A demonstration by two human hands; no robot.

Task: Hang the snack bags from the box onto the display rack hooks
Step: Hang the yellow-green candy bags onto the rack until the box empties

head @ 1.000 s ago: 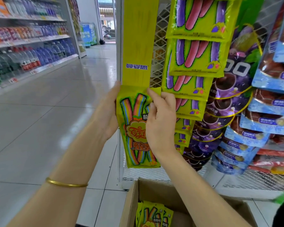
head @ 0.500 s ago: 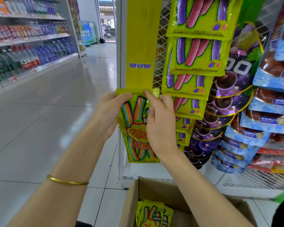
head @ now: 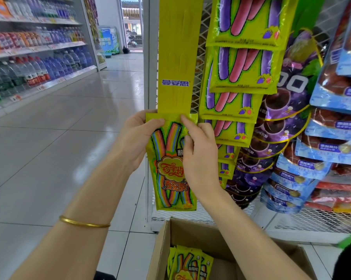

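Head view: I note both hands on one rainbow snack bag (head: 171, 168), its top seal pressed against bottom end of yellow hanging strip (head: 179, 57). Left hand (head: 139, 141) grip clamped on bag's upper left corner; right hand (head: 198, 156) grip clamped on bag's upper right, forefinger at seal. Cannot tell whether strip tab has caught bag. Advise: hold bag square to strip, seat hole fully before release. More bags wait in box (head: 227, 243) below strip.

Snack bag (head: 171, 166) under hanging strip (head: 178, 57), box (head: 211, 243) below, rack (head: 292, 225) right
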